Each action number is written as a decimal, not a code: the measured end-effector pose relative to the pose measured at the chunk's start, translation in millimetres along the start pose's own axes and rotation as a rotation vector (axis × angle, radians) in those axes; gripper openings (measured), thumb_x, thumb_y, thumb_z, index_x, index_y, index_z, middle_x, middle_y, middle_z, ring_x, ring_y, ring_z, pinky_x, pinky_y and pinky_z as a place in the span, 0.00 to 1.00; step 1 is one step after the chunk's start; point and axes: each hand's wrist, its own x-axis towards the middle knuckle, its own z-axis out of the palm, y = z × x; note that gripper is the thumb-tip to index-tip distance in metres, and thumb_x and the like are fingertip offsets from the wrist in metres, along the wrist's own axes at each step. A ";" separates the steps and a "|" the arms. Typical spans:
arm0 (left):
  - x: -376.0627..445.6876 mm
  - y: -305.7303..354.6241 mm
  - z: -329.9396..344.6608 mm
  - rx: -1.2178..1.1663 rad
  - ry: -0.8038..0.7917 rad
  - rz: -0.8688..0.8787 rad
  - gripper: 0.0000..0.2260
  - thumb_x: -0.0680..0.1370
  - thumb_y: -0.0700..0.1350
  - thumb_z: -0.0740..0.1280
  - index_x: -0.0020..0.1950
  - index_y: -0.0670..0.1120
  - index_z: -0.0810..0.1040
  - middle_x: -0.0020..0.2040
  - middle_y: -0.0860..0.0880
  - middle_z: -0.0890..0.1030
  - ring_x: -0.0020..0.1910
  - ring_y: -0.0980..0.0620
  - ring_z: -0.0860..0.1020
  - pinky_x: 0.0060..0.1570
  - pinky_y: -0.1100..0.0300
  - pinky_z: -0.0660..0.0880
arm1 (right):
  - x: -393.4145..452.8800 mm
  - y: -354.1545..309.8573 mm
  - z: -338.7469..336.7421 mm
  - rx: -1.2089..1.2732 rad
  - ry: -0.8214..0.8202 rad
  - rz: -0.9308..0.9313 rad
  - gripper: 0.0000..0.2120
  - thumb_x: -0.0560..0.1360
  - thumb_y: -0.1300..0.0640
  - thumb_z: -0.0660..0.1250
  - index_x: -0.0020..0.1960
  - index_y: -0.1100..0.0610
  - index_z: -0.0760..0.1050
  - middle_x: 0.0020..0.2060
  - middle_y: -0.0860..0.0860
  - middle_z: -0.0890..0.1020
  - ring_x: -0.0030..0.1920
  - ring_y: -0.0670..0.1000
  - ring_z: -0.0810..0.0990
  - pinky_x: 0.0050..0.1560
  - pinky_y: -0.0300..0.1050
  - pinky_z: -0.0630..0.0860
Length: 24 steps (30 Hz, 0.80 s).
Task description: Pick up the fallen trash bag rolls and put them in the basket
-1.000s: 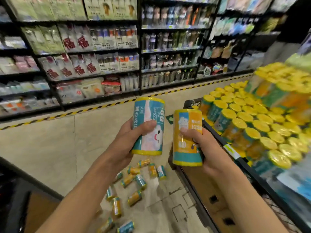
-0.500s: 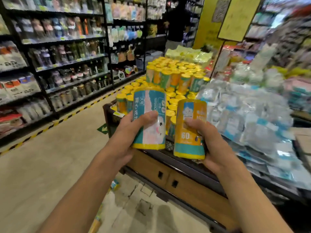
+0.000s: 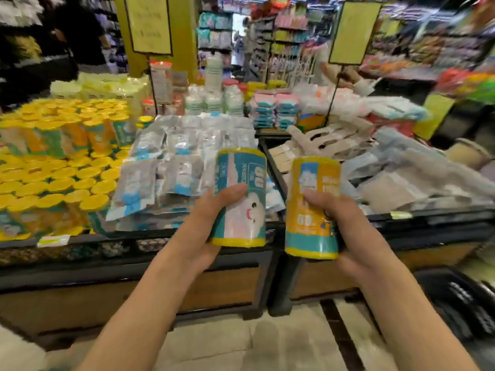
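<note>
Gripping one upright roll each: left hand point(image 3: 203, 223) on the teal roll point(image 3: 241, 196), right hand point(image 3: 345, 231) on the orange roll point(image 3: 313, 207). Rolls side by side, apart, above the display bin's edge point(image 3: 150, 236). Black basket point(image 3: 460, 303) low right.

teal-and-white roll point(image 3: 241, 196), orange-and-teal roll point(image 3: 312, 207), black basket point(image 3: 455, 298)

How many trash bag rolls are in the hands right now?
2. A teal roll upright in the left hand; an orange roll upright in the right hand. Many more stand stacked in the display bin at left.
</note>
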 end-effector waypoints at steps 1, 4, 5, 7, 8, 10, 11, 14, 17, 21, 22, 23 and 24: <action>9.6 -10.1 17.9 -0.029 -0.051 -0.024 0.07 0.71 0.47 0.72 0.46 0.51 0.88 0.51 0.45 0.86 0.46 0.48 0.85 0.43 0.53 0.83 | -9.7 -5.8 -20.3 0.015 0.061 -0.016 0.22 0.66 0.52 0.73 0.58 0.56 0.79 0.44 0.54 0.86 0.41 0.53 0.87 0.39 0.49 0.83; 40.3 -40.1 72.0 -0.116 -0.220 -0.110 0.18 0.60 0.49 0.82 0.49 0.49 0.88 0.54 0.43 0.85 0.47 0.47 0.85 0.42 0.52 0.82 | -39.2 -20.7 -76.2 0.076 0.257 -0.065 0.25 0.65 0.54 0.78 0.60 0.57 0.79 0.45 0.54 0.87 0.41 0.54 0.87 0.42 0.50 0.84; 50.0 -50.6 90.4 -0.127 -0.282 -0.145 0.24 0.55 0.50 0.84 0.50 0.48 0.88 0.54 0.43 0.85 0.47 0.46 0.85 0.42 0.52 0.82 | -48.4 -24.4 -93.4 0.111 0.324 -0.080 0.25 0.65 0.52 0.77 0.60 0.57 0.79 0.45 0.55 0.87 0.40 0.54 0.86 0.42 0.51 0.85; 68.9 -71.5 127.5 -0.119 -0.399 -0.206 0.28 0.51 0.53 0.84 0.50 0.49 0.88 0.54 0.44 0.85 0.48 0.46 0.85 0.42 0.53 0.82 | -65.6 -31.6 -125.2 0.189 0.440 -0.099 0.25 0.65 0.49 0.72 0.60 0.57 0.80 0.45 0.56 0.87 0.39 0.55 0.86 0.42 0.52 0.85; 76.4 -80.6 146.4 -0.105 -0.460 -0.240 0.28 0.51 0.54 0.84 0.50 0.50 0.88 0.54 0.44 0.85 0.48 0.47 0.85 0.42 0.53 0.82 | -73.3 -34.2 -139.8 0.223 0.495 -0.105 0.24 0.65 0.48 0.71 0.58 0.57 0.81 0.44 0.56 0.87 0.39 0.55 0.86 0.41 0.51 0.85; 90.6 -99.2 182.3 -0.081 -0.568 -0.321 0.27 0.52 0.54 0.84 0.50 0.51 0.88 0.55 0.44 0.85 0.49 0.46 0.85 0.43 0.52 0.82 | -87.5 -38.4 -167.7 0.269 0.615 -0.130 0.21 0.64 0.48 0.71 0.54 0.57 0.83 0.43 0.56 0.87 0.37 0.55 0.86 0.41 0.52 0.85; 97.8 -108.8 199.0 -0.074 -0.614 -0.365 0.27 0.53 0.54 0.84 0.51 0.50 0.87 0.55 0.43 0.85 0.50 0.46 0.85 0.43 0.52 0.82 | -93.7 -40.8 -179.9 0.283 0.672 -0.147 0.21 0.64 0.48 0.71 0.54 0.57 0.83 0.43 0.57 0.87 0.37 0.55 0.86 0.42 0.53 0.84; 117.7 -133.5 244.6 -0.050 -0.703 -0.459 0.23 0.60 0.48 0.80 0.55 0.47 0.86 0.55 0.41 0.85 0.48 0.44 0.85 0.40 0.52 0.82 | -105.3 -47.7 -212.9 0.277 0.815 -0.178 0.24 0.64 0.47 0.71 0.57 0.58 0.82 0.45 0.57 0.87 0.38 0.55 0.86 0.43 0.54 0.84; 140.4 -157.7 284.5 -0.054 -0.788 -0.528 0.14 0.69 0.46 0.71 0.53 0.46 0.86 0.53 0.40 0.85 0.46 0.44 0.85 0.39 0.53 0.82 | -106.3 -53.0 -241.7 0.255 0.926 -0.197 0.24 0.65 0.47 0.70 0.58 0.57 0.82 0.46 0.57 0.87 0.40 0.55 0.87 0.43 0.54 0.85; 173.7 -182.5 329.2 0.012 -0.917 -0.527 0.13 0.72 0.48 0.67 0.53 0.48 0.86 0.56 0.40 0.84 0.50 0.43 0.84 0.48 0.48 0.82 | -104.2 -66.9 -276.6 0.228 1.075 -0.238 0.22 0.70 0.47 0.70 0.61 0.55 0.79 0.47 0.55 0.88 0.43 0.54 0.87 0.45 0.55 0.85; 179.0 -185.9 339.2 0.023 -0.958 -0.533 0.13 0.72 0.48 0.67 0.53 0.49 0.86 0.56 0.40 0.84 0.49 0.43 0.84 0.51 0.47 0.81 | -103.9 -70.3 -284.9 0.225 1.104 -0.260 0.21 0.71 0.48 0.70 0.62 0.55 0.79 0.45 0.54 0.88 0.41 0.53 0.87 0.42 0.53 0.85; 185.1 -189.4 350.1 0.027 -0.993 -0.537 0.12 0.72 0.48 0.67 0.51 0.50 0.87 0.54 0.41 0.84 0.48 0.44 0.84 0.51 0.47 0.80 | -102.6 -74.1 -293.9 0.224 1.133 -0.277 0.22 0.72 0.48 0.70 0.63 0.56 0.78 0.44 0.53 0.88 0.40 0.52 0.87 0.39 0.52 0.85; 191.2 -192.6 360.7 0.029 -1.015 -0.528 0.10 0.73 0.47 0.68 0.49 0.51 0.87 0.52 0.41 0.85 0.46 0.45 0.84 0.49 0.48 0.81 | -100.1 -78.6 -304.0 0.230 1.156 -0.294 0.22 0.72 0.48 0.70 0.63 0.56 0.77 0.43 0.52 0.88 0.39 0.52 0.87 0.37 0.50 0.85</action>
